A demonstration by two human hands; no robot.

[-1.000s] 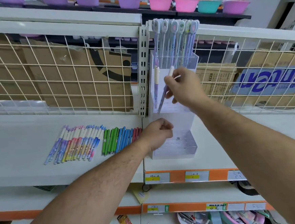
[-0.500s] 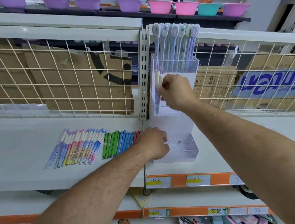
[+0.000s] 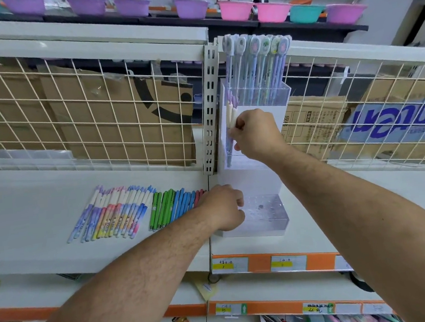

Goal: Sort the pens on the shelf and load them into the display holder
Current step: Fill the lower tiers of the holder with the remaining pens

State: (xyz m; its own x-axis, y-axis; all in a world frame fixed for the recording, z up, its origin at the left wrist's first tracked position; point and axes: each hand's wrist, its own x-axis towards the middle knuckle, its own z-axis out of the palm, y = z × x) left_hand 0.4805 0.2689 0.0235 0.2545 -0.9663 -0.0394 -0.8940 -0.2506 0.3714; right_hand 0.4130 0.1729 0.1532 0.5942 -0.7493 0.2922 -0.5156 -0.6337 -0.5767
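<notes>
A clear tiered display holder [image 3: 266, 207] stands on the white shelf [image 3: 33, 225]. Several tall pens [image 3: 257, 63] fill its top tier. My right hand [image 3: 255, 134] is at the middle tier's left side, pinching a white-capped purple pen [image 3: 231, 118] that stands beside another like it. My left hand [image 3: 225, 206] is closed against the holder's lower left corner, steadying it. To the left on the shelf lie pastel pens [image 3: 109, 214], then green pens [image 3: 160, 210], blue pens [image 3: 183, 203] and red pens [image 3: 199, 197] in neat rows.
A wire mesh back panel [image 3: 88, 114] with cardboard boxes behind it runs along the shelf. A slotted metal upright [image 3: 211, 105] stands just left of the holder. Coloured bowls [image 3: 235, 9] line a high shelf. Orange price strips [image 3: 272, 261] edge the shelves below.
My right hand has carried the pen left and down into the middle tier beside the first one. My left hand has stayed on the holder's base.
</notes>
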